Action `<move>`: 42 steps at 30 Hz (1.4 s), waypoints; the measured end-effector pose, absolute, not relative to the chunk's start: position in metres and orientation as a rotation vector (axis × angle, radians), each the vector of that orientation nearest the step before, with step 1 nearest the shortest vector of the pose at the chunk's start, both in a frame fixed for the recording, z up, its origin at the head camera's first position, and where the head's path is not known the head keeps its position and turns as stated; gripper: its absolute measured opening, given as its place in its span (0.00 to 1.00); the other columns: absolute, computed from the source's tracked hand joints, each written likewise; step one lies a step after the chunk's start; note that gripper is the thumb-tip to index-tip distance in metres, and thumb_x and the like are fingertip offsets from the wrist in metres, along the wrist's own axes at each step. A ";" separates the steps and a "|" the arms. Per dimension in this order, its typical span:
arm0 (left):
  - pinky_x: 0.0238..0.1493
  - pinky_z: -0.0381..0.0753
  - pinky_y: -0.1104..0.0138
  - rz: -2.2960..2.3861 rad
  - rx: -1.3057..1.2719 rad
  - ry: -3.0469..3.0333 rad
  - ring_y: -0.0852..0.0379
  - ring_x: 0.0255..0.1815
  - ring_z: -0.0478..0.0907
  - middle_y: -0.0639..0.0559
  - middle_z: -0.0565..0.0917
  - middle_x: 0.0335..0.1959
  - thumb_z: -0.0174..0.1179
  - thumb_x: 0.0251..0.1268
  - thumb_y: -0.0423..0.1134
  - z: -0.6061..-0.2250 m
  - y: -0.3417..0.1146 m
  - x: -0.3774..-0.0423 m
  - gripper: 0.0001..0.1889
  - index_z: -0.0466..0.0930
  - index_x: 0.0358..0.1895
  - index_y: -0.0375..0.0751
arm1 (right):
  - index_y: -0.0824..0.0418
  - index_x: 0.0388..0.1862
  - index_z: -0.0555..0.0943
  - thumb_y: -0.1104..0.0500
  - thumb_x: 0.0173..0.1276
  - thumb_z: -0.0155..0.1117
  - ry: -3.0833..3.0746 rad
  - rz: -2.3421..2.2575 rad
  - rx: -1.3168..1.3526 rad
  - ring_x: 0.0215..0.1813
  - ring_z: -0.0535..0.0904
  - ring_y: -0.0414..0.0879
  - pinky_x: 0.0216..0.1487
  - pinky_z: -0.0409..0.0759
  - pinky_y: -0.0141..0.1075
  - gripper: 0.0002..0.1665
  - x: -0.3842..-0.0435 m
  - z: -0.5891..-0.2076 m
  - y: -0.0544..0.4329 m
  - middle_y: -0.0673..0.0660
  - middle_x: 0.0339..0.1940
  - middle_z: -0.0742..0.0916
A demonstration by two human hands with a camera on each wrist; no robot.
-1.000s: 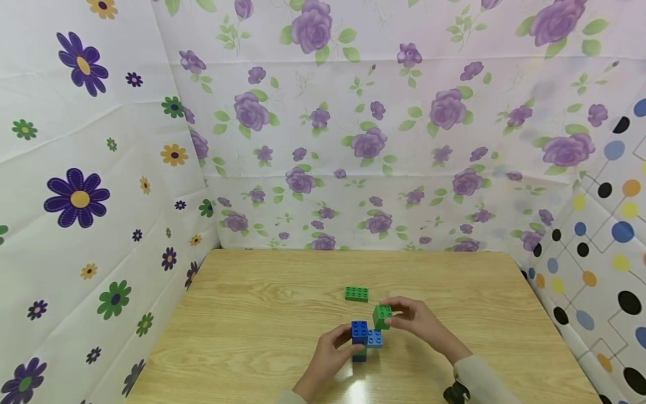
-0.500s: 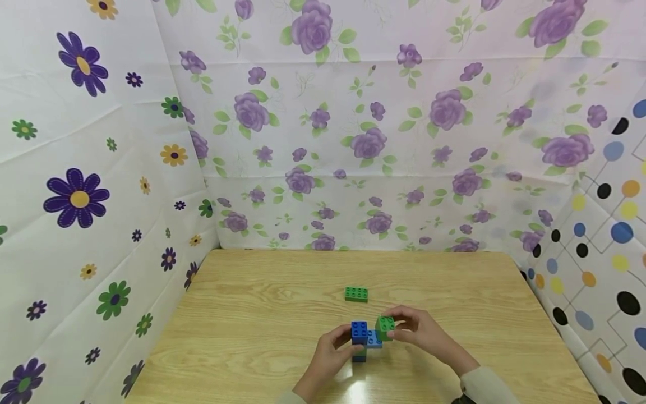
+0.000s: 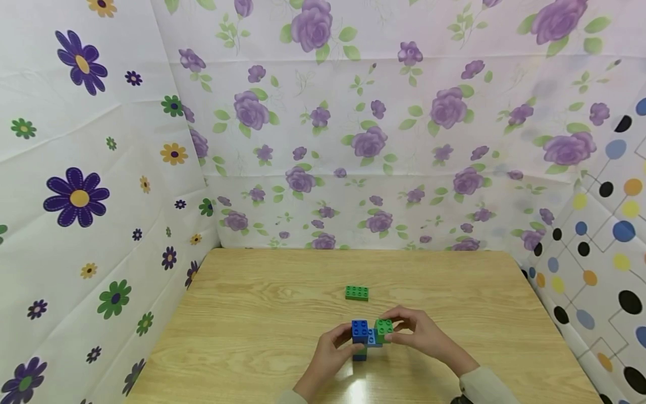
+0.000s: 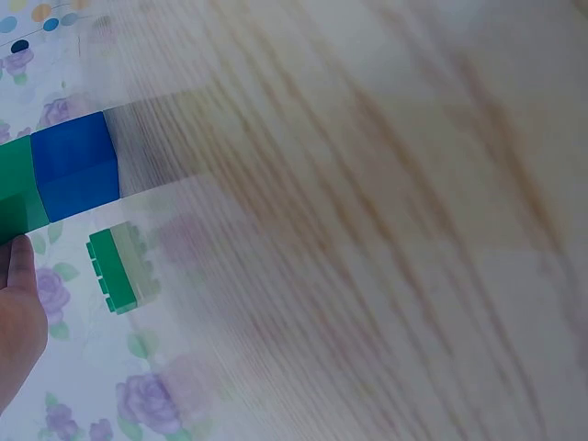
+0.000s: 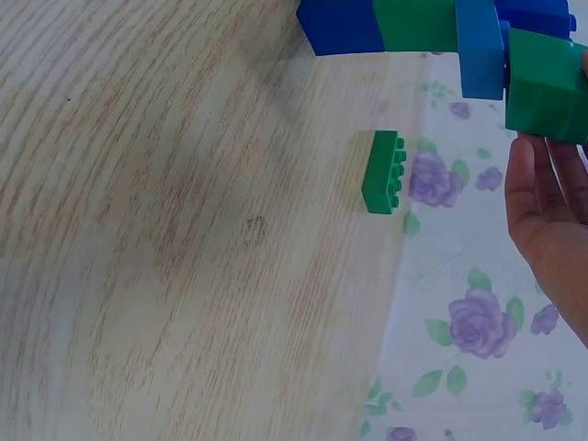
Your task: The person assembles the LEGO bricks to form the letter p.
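My left hand (image 3: pixel 327 354) grips a small tower of toy building bricks from its left side. A dark blue brick (image 3: pixel 359 329) tops the tower, above a light blue brick (image 3: pixel 372 340) that juts out to the right. Lower down come a green brick (image 5: pixel 415 25) and a dark blue bottom brick (image 4: pixel 77 165). Between thumb and fingers, my right hand (image 3: pixel 423 335) pinches another green brick (image 3: pixel 384 330). In the right wrist view this brick (image 5: pixel 548 87) sits right at the studs of the light blue one, beside the top blue brick.
Behind the tower, a long green brick (image 3: pixel 356 293) with two rows of studs lies by itself on the wooden table (image 3: pixel 262 325). Flowered cloth (image 3: pixel 348 146) hangs along the table's far edge, with patterned cloths at the left and right sides.
My right hand has come down with its green brick, from above and behind the light blue brick to its right end. The left hand and the tower have stayed in place.
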State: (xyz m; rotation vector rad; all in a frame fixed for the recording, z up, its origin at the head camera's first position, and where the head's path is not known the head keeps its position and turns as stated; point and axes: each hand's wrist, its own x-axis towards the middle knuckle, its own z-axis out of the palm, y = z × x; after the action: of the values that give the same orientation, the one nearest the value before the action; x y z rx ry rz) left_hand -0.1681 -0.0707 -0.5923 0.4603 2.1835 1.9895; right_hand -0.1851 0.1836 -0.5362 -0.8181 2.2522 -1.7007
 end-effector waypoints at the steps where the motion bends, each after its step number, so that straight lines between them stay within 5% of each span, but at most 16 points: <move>1: 0.63 0.75 0.58 1.988 0.457 2.182 0.54 0.59 0.77 0.51 0.82 0.54 0.67 0.60 0.39 -0.593 -0.070 -0.168 0.21 0.78 0.57 0.43 | 0.58 0.56 0.78 0.59 0.65 0.68 2.253 -1.702 -0.823 0.52 0.78 0.43 0.49 0.83 0.40 0.21 -0.185 -0.536 0.183 0.59 0.53 0.81; 27: 0.61 0.75 0.66 1.987 0.445 2.195 0.54 0.58 0.77 0.51 0.82 0.54 0.67 0.60 0.40 -0.592 -0.070 -0.169 0.21 0.78 0.57 0.43 | 0.56 0.57 0.78 0.55 0.66 0.67 2.387 -1.503 -0.876 0.51 0.79 0.42 0.49 0.83 0.44 0.21 -0.187 -0.528 0.181 0.54 0.53 0.83; 42: 0.63 0.74 0.60 1.993 0.471 2.182 0.55 0.58 0.77 0.51 0.82 0.54 0.66 0.61 0.40 -0.592 -0.070 -0.168 0.22 0.77 0.58 0.43 | 0.57 0.56 0.79 0.57 0.71 0.61 2.331 -1.544 -0.875 0.52 0.79 0.46 0.50 0.82 0.37 0.16 -0.191 -0.519 0.182 0.57 0.53 0.83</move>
State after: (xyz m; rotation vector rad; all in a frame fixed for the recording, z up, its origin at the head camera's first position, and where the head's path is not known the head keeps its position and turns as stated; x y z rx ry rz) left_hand -0.1678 -0.0703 -0.5924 0.4705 2.1818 1.9935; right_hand -0.1908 0.1818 -0.5193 -0.8747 2.3314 -1.5444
